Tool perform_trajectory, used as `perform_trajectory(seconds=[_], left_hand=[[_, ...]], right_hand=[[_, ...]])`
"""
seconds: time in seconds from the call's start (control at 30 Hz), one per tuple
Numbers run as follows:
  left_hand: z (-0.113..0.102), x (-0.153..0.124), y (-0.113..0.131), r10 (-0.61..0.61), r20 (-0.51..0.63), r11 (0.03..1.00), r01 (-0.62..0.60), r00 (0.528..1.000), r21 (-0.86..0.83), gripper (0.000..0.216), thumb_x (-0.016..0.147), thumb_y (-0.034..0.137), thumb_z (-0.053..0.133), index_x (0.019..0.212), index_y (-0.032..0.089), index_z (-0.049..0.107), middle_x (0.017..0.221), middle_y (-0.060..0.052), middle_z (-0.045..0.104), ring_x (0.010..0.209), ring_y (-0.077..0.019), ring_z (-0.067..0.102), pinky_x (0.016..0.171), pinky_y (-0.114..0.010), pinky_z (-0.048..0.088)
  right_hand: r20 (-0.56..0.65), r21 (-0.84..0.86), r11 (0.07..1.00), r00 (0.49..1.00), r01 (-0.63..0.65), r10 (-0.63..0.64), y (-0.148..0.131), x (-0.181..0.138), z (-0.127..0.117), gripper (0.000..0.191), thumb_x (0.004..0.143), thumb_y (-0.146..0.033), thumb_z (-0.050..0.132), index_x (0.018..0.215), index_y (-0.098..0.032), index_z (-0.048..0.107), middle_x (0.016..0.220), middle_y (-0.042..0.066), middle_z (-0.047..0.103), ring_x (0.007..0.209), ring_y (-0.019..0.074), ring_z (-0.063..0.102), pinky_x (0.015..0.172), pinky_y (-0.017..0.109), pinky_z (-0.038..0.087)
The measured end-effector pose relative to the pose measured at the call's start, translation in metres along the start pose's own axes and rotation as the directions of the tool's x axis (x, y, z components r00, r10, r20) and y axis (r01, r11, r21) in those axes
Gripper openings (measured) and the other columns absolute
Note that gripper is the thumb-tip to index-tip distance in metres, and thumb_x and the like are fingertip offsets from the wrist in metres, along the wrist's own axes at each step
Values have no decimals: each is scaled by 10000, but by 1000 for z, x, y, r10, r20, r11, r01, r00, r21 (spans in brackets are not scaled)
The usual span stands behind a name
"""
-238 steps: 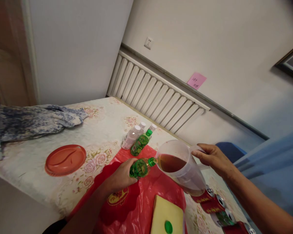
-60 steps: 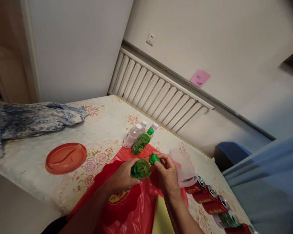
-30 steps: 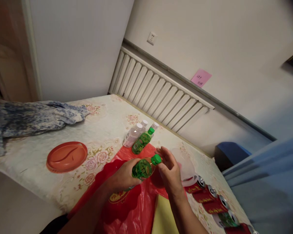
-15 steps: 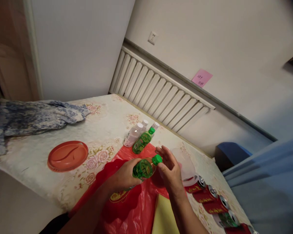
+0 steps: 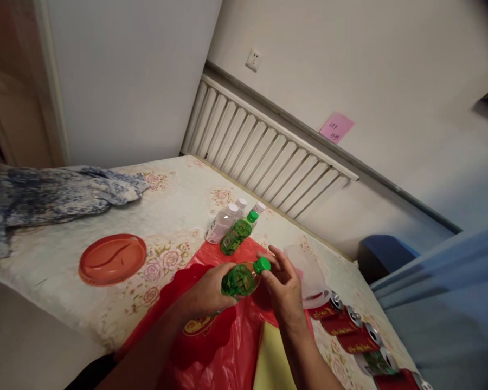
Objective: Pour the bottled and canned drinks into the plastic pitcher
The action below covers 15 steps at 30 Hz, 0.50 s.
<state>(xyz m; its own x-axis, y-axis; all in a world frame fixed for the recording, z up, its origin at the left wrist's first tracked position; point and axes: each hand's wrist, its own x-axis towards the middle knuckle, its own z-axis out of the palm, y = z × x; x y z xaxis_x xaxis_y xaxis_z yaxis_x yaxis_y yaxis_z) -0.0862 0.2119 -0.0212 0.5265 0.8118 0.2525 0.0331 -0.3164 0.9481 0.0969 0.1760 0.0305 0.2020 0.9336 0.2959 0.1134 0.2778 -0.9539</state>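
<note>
My left hand (image 5: 206,295) is wrapped round a green bottle (image 5: 239,279), held upright over a red plastic bag (image 5: 211,346). The fingertips of my right hand (image 5: 283,290) pinch the bottle's green cap (image 5: 262,265), which sits on the neck. A clear plastic jug (image 5: 309,273) stands just behind my right hand with a little brown liquid at its bottom.
Another green bottle (image 5: 236,235) and clear white-capped bottles (image 5: 221,225) stand at the table's far edge. An orange plate (image 5: 112,258) lies to the left, a blue patterned cloth (image 5: 49,192) beyond it. Several red cans (image 5: 350,336) lie at right. A yellow sponge (image 5: 270,365) lies near me.
The jug that my right hand was tilting at the bottle now stands on the table. My right hand went to the green cap, opened briefly, and its fingers have closed on it again.
</note>
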Motion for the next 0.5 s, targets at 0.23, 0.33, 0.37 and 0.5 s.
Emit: perform_trajectory(seconds=[0.23,0.33,0.37,0.5], left_hand=[[0,-1,0,7,-9,1000,-7,1000,1,549,594,129,631,1126,260,610,1047,-22,709,930,-230,649,776,-271,466],[-1,-1,2,4,-10,1000,-4,1000,-9,582,587,129,634,1154,259,607,1084,-26,710,973,-243,648,813,-280,471],[-1,-1,3,5,-8,1000,-5,1000,-16,585,595,138,638,1166,259,606,1098,-25,710,986,-245,648,824,-282,472],[1,0,1,30,2,998,-30,1000,-54,579,619,186,663,1190,268,610,1117,-12,711,1001,-248,651,843,-288,485]], right_hand=[[-34,-28,999,999,-39,38,13,-5,3,795,582,-304,862,1315,-255,559,1242,74,658,1145,268,618,974,412,516],[12,-21,995,995,-99,99,20,-14,5,816,560,-323,880,1305,-239,559,1274,85,657,1188,299,604,1026,458,489],[32,-42,992,993,-116,118,21,-18,6,773,566,-324,876,1273,-233,580,1246,80,674,1170,303,617,1029,466,486],[73,-136,980,985,-148,159,20,-30,13,621,585,-274,839,1169,-233,630,1169,54,709,1127,302,639,1026,464,487]])
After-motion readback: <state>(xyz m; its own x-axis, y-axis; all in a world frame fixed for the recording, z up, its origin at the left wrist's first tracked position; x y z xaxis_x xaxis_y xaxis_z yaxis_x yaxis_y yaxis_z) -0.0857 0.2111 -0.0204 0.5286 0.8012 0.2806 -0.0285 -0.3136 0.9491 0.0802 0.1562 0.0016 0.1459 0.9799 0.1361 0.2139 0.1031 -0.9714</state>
